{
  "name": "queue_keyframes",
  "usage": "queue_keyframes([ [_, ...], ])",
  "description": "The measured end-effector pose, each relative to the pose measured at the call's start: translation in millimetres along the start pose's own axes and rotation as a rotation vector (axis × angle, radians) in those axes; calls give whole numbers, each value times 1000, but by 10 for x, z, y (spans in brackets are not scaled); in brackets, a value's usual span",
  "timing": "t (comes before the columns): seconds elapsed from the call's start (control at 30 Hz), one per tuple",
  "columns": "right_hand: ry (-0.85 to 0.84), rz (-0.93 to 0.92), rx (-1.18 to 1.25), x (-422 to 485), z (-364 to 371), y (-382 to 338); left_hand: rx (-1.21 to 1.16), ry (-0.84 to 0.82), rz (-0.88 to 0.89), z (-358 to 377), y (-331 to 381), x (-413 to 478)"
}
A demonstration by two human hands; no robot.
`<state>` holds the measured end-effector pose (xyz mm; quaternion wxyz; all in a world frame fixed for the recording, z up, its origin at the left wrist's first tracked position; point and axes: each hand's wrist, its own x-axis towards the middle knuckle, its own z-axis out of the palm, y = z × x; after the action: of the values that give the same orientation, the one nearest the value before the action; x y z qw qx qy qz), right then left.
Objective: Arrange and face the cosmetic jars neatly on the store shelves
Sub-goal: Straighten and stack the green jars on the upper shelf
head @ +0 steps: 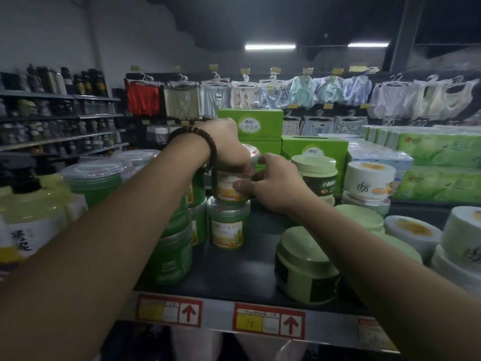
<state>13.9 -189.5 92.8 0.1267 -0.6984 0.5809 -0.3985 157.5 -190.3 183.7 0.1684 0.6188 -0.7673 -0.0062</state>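
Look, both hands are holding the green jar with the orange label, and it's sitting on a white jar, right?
Not quite. The head view shows the left hand and right hand holding the green plastic jar with the orange label, but it sits on a matching green jar, not a white one.

The upper jar (227,190) stands on the lower jar (227,227), boxes (260,123) behind, pump bottle (26,204) well left.
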Motion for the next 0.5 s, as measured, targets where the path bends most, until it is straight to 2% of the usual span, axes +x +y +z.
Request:
queue_keyframes([
  [0.5,-37,37,3,-60,75,-26,61,-46,16,84,-80,55],
])
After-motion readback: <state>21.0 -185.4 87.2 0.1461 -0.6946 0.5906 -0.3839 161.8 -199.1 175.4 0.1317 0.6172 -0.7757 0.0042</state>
